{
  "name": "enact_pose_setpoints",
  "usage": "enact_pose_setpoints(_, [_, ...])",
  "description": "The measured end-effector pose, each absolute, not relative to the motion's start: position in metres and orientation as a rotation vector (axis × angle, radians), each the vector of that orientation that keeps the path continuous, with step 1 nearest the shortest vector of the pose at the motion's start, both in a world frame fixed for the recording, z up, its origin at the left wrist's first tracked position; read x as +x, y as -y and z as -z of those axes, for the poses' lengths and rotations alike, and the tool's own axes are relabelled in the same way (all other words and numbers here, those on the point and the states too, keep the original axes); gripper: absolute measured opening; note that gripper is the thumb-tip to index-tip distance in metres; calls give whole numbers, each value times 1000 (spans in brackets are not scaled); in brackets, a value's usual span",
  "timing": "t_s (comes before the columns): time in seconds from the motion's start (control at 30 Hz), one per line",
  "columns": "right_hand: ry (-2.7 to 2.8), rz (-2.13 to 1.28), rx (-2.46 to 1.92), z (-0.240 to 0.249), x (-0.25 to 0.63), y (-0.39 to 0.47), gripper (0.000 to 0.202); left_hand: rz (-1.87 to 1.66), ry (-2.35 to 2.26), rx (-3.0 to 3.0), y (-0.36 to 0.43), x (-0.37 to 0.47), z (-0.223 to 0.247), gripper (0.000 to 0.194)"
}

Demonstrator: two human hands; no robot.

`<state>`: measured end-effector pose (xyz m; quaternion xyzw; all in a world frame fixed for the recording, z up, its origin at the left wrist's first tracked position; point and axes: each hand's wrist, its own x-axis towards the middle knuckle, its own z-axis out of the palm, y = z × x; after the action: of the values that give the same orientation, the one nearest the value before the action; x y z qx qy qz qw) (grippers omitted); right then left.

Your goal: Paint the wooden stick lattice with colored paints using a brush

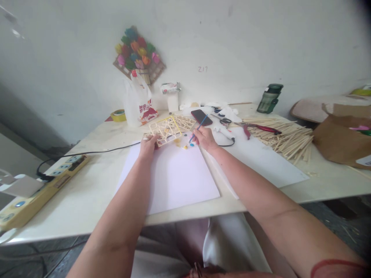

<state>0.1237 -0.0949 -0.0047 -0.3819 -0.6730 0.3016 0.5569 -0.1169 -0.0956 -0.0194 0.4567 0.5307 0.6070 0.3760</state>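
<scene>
My left hand [148, 146] grips the left edge of a wooden lattice frame [165, 131], which is tilted up above the white paper [179, 177]. The frame's right edge is yellow. In my right hand [205, 138] is a thin blue paintbrush [199, 128], pinched in the fingers with its tip pointing down. Below the tip are small dabs of paint, among them a yellow one [186, 147] and a blue one [192, 145]. Behind the frame, more pale lattice work [185, 122] lies on the table.
A phone [201, 117], scissors [225, 121], a white glue gun [224, 133], red-handled pliers [263, 128] and a pile of wooden sticks [286, 139] lie to the right. A plastic bag [137, 102] and yellow tape [118, 115] stand back left. A power strip [43, 193] and cord lie left.
</scene>
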Motion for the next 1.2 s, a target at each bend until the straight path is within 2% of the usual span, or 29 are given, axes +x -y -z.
enact_pose_setpoints(0.27, [1578, -715, -923, 2, 123, 98, 30, -1559, -1349, 1157, 96, -116, 19, 33])
enact_pose_setpoints(0.5, [1332, -818, -908, 2, 126, 92, 35, -1542, -1350, 1176, 96, -117, 19, 34])
enact_pose_setpoints(0.87, [1136, -887, -930, 2, 129, 83, 31, -1535, -1349, 1182, 102, -114, 14, 25])
enact_pose_setpoints(1.2, [1120, -879, -916, 3, 123, 85, 31, -1517, -1336, 1201, 101, -115, 15, 28])
